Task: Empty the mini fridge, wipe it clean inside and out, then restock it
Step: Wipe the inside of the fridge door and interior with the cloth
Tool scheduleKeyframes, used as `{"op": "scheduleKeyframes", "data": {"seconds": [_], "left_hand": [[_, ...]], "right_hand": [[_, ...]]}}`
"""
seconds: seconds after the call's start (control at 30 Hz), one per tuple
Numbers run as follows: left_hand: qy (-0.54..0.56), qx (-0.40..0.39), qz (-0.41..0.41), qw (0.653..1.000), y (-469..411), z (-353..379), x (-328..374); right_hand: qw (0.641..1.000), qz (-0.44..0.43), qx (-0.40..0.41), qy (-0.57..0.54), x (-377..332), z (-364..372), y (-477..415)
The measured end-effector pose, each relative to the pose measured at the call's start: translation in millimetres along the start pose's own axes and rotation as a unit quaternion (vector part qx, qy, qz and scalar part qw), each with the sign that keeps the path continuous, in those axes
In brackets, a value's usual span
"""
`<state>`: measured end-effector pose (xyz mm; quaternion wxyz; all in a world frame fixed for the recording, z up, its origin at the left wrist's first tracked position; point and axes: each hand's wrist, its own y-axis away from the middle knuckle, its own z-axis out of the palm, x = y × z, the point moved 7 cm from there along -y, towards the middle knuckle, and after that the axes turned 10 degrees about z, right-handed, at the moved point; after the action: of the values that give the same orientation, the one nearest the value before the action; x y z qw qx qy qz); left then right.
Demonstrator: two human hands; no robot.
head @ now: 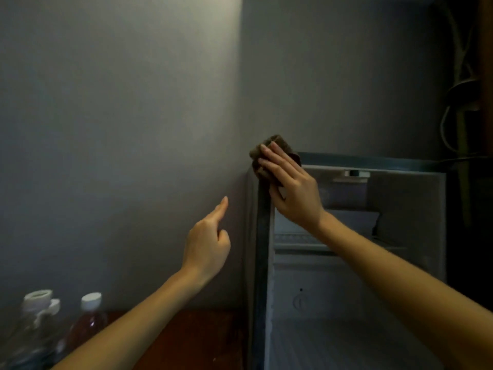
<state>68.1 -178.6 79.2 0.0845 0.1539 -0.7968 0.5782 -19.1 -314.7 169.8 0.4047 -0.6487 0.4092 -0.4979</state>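
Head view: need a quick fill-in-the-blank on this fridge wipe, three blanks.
The right hand presses a dark cloth on the upper ____ corner of the mini fridge. The left hand holds nothing; its ____ finger is stretched out. The bottle of reddish liquid has a ____ cap.
Missing: left; index; white.

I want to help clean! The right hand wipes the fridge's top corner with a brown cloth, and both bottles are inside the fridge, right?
Not quite. The head view shows the clear bottle and the red bottle outside the fridge, to its left. The right hand does press the brown cloth on its top corner.
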Motion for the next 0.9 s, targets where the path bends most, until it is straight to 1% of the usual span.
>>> {"op": "scheduleKeyframes", "data": {"seconds": [0.07, 0.1, 0.17, 0.23, 0.3, 0.37, 0.43, 0.47, 0.5, 0.53, 0.6, 0.63, 0.7, 0.77, 0.8, 0.83, 0.9], "left_hand": [[-0.023, -0.016, -0.020, 0.999, 11.0, -2.0, -7.8], [-0.037, -0.024, -0.029, 0.999, 18.3, -1.7, -9.7], [-0.054, -0.043, -0.039, 0.997, 35.9, 2.8, -13.1], [-0.045, -0.064, -0.047, 0.996, 60.3, 10.5, -14.9], [-0.038, -0.083, -0.054, 0.994, 89.9, 16.7, -19.4], [-0.050, -0.121, -0.063, 0.989, 123.2, 23.2, -23.1], [-0.065, -0.171, -0.075, 0.980, 152.4, 30.2, -28.3], [-0.067, -0.192, -0.082, 0.976, 164.3, 33.0, -31.6], [-0.067, -0.210, -0.084, 0.972, 174.0, 35.8, -34.6], [-0.062, -0.226, -0.081, 0.969, 181.0, 38.9, -36.6], [-0.052, -0.240, -0.072, 0.967, 188.8, 45.3, -38.4], [-0.058, -0.239, -0.071, 0.967, 189.7, 46.9, -39.2], [-0.091, -0.217, -0.087, 0.968, 186.7, 45.8, -44.4], [-0.108, -0.189, -0.102, 0.971, 183.4, 43.2, -53.1], [-0.109, -0.184, -0.104, 0.971, 183.9, 43.5, -56.6], [-0.110, -0.188, -0.100, 0.971, 185.6, 45.8, -58.0], [-0.103, -0.216, -0.076, 0.968, 190.5, 56.3, -54.2]], "right_hand": [[0.996, -0.074, -0.052, 0.016, -10.3, 6.7, 13.7], [0.993, -0.094, -0.073, 0.015, -17.3, 12.1, 23.2], [0.989, -0.099, -0.109, -0.011, -30.4, 27.8, 54.4], [0.979, -0.109, -0.168, -0.036, -46.3, 49.3, 111.6], [0.961, -0.141, -0.235, -0.046, -66.9, 66.3, 181.2], [0.935, -0.173, -0.306, -0.052, -83.4, 74.4, 240.2], [0.907, -0.201, -0.367, -0.052, -91.2, 74.1, 265.2], [0.900, -0.208, -0.380, -0.053, -89.7, 71.4, 261.7], [0.905, -0.202, -0.371, -0.056, -86.1, 65.8, 248.5], [0.920, -0.185, -0.342, -0.054, -79.3, 59.3, 229.1], [0.956, -0.123, -0.265, -0.031, -60.5, 44.4, 183.3], [0.968, -0.100, -0.231, -0.020, -52.6, 38.7, 166.8], [0.975, -0.081, -0.208, -0.015, -46.4, 34.9, 161.6], [0.969, -0.096, -0.228, -0.021, -49.2, 38.5, 189.2], [0.960, -0.115, -0.254, -0.028, -52.8, 41.2, 210.8], [0.947, -0.138, -0.289, -0.038, -56.6, 43.9, 234.1], [0.909, -0.192, -0.367, -0.051, -66.1, 45.7, 281.1]]}}
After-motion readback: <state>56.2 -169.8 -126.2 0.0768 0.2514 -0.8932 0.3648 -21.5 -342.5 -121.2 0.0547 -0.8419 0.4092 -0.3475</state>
